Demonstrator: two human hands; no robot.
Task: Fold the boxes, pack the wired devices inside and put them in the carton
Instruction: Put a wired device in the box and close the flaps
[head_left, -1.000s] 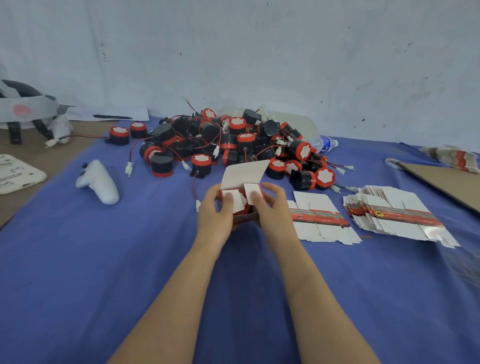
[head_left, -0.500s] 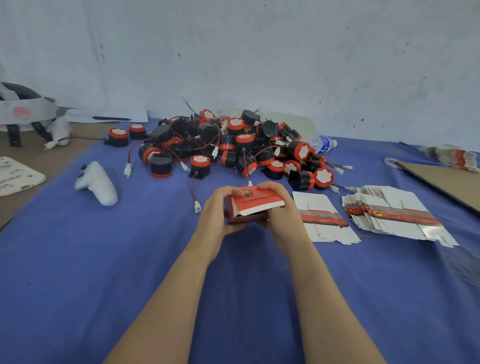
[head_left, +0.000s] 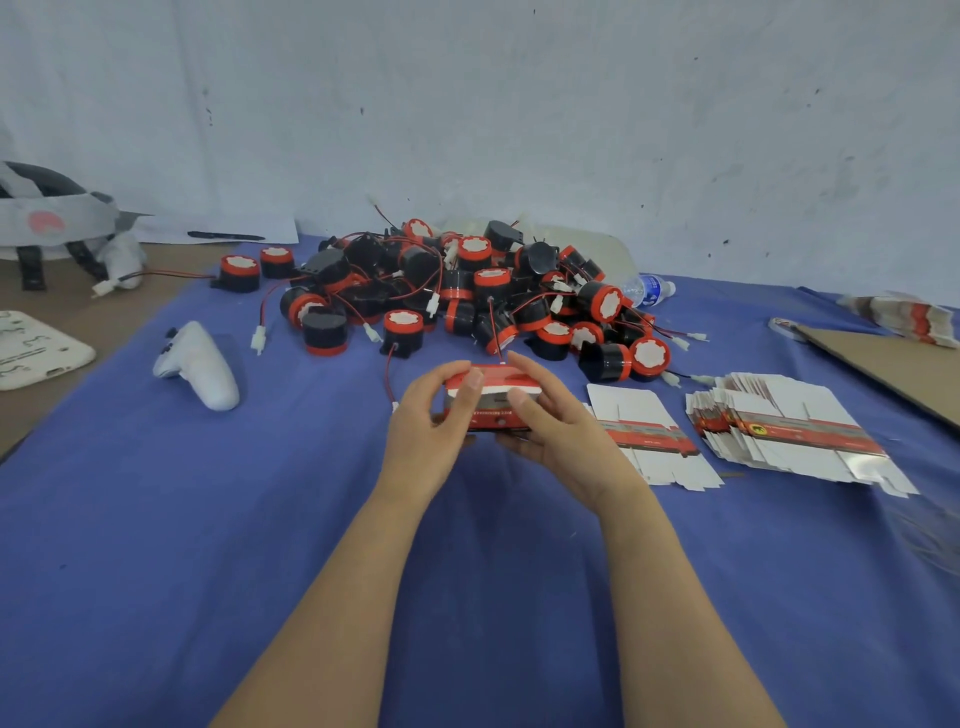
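A small red and white box (head_left: 493, 397) is held just above the blue cloth (head_left: 156, 519) at the table's middle. My left hand (head_left: 431, 415) grips its left end, thumb on the front face. My right hand (head_left: 556, 421) grips its right side, fingers curled over the top flap, which lies almost flat on the box. Behind it is a pile of black and red wired devices (head_left: 457, 291). Right of my hands lie one flat unfolded box (head_left: 644, 431) and a stack of flat boxes (head_left: 779, 426). A brown carton flap (head_left: 893, 364) shows at the far right.
A white controller (head_left: 200, 366) lies on the cloth to the left. A headset (head_left: 52, 223) and a white tray (head_left: 31, 348) sit on the bare brown table at far left. A plastic bottle (head_left: 649, 288) lies behind the pile. More flat boxes (head_left: 904, 317) are at the far right.
The box's top flap stood open a second ago; it has been folded down over the box. Both hands kept hold of the box and shifted their grip around it.
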